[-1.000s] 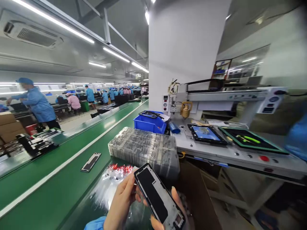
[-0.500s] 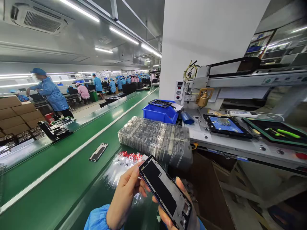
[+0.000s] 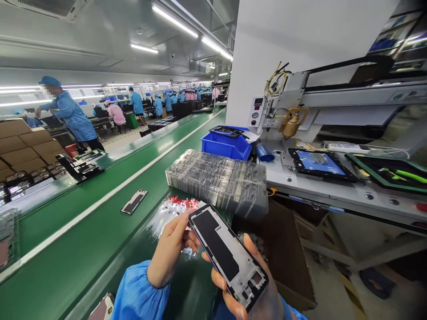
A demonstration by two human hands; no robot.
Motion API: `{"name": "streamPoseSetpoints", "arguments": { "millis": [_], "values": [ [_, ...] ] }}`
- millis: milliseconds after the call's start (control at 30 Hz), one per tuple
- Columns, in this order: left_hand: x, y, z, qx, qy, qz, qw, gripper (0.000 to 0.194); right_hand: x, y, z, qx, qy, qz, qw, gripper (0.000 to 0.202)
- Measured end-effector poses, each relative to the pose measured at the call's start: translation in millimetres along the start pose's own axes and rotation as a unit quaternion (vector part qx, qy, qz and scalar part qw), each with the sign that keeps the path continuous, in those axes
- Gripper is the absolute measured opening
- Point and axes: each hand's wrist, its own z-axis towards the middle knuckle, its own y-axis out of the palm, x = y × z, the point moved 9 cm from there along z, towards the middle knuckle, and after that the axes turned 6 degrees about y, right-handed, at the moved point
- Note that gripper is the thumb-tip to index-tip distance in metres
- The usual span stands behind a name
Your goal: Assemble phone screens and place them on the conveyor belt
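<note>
A phone frame (image 3: 227, 255), black and silver with its inner side up, is held tilted between my two hands. My left hand (image 3: 173, 246) pinches its upper left corner with thumb and fingers. Around the lower part of the frame wraps my right hand (image 3: 253, 284), thumb on the right edge and fingertips at the left edge. Just beyond my left hand lies a pile of clear film pieces with red tips (image 3: 170, 213). A second phone frame (image 3: 134, 202) rests on the green belt.
Stacked clear plastic trays (image 3: 216, 180) stand beyond my hands, with a blue bin (image 3: 225, 146) behind. To the right is a machine bench (image 3: 313, 189) with a brass-coloured part (image 3: 292, 123). The green belt (image 3: 83, 249) runs along the left; a person in blue (image 3: 68, 113) stands across it.
The view has shifted slightly. Part of another frame now shows at the bottom left, and a clear tray with parts has come into view at the left edge. Both hands keep their hold.
</note>
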Motion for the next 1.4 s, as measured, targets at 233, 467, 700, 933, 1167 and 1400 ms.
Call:
{"name": "streamPoseSetpoints", "arguments": {
  "millis": [233, 467, 700, 933, 1167, 1400],
  "values": [
    [-5, -1.2, 2, -0.005, -0.009, 0.001, 1.000, 0.055, 0, 2, -3, 0.052, 0.010, -0.014, 0.999, 0.109],
    [2, 0.9, 0, -0.004, -0.008, -0.007, 1.000, 0.049, -4, -11, -3, 0.088, 0.020, -0.044, 0.995, 0.111],
    [12, 0.9, -3, -0.009, 0.012, 0.002, 1.000, 0.042, -8, -11, 2, 0.053, 0.016, -0.057, 0.997, 0.113],
    [13, -5.6, -2, -0.004, 0.017, 0.008, 1.000, 0.044, -7, -20, 3, 0.082, 0.035, -0.067, 0.994, 0.117],
    [14, -4.2, -4, -0.008, 0.011, 0.029, 0.999, 0.045, -7, -21, 4, 0.107, 0.047, -0.114, 0.987, 0.121],
    [37, -123.4, 38, 0.082, 0.069, 0.450, 0.887, 0.067, -14, -34, -3, 0.153, 0.022, -0.145, 0.977, 0.104]
  ]
}}
